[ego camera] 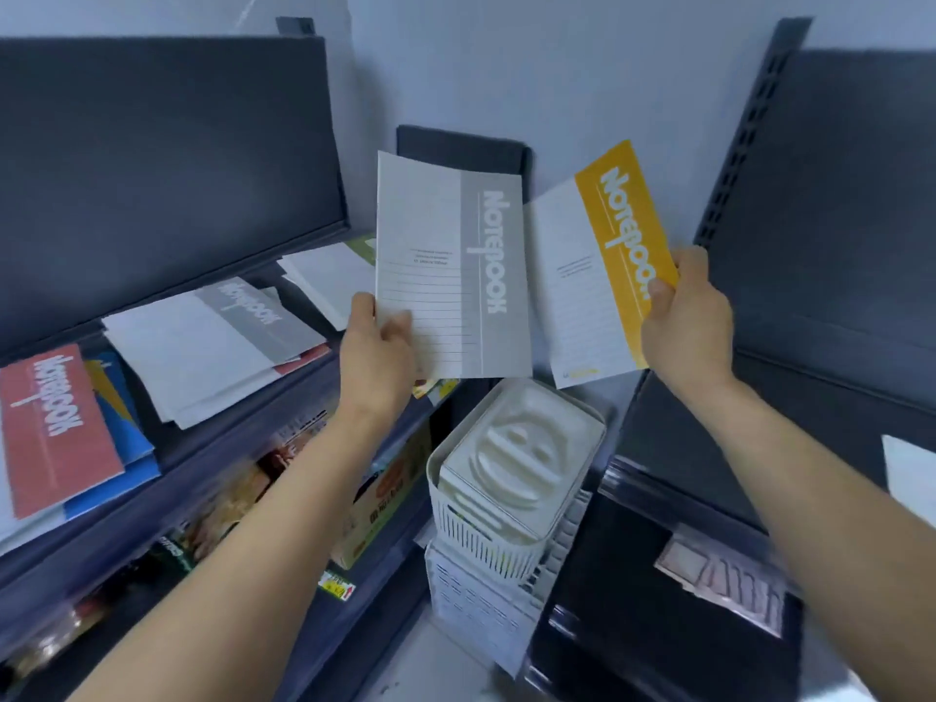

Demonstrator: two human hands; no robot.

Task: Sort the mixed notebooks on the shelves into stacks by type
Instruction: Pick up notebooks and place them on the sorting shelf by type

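Bare forearms (243,564) reach up from below, each ending in a hand that holds up one notebook over the corner between two shelf units.

The left hand (377,362) pinches the lower left corner of a grey notebook (456,266), with its thumb on the front cover and its fingers behind. The cover faces us, held nearly upright, and the word "Notebook" runs down its darker band.

The right hand (691,321) grips a yellow notebook (602,276) by its right edge, fingers curled round the yellow band, and the book leans to the right. The two books are side by side with their near edges close. I can't tell whether they touch.

On the left shelf (243,428) lie the rest:
- a red notebook (55,428) at the near end, resting on blue notebooks (126,448)
- a loose, fanned stack of grey notebooks (212,342) in the middle
- white covers (329,281) further back, near the left hand

Under that shelf, boxed goods (385,494) sit on a lower level.

Below the raised books, in the corner, stand white slotted baskets (506,478), stacked on one another. The dark shelf on the right (658,549) holds a pale packet (724,575).
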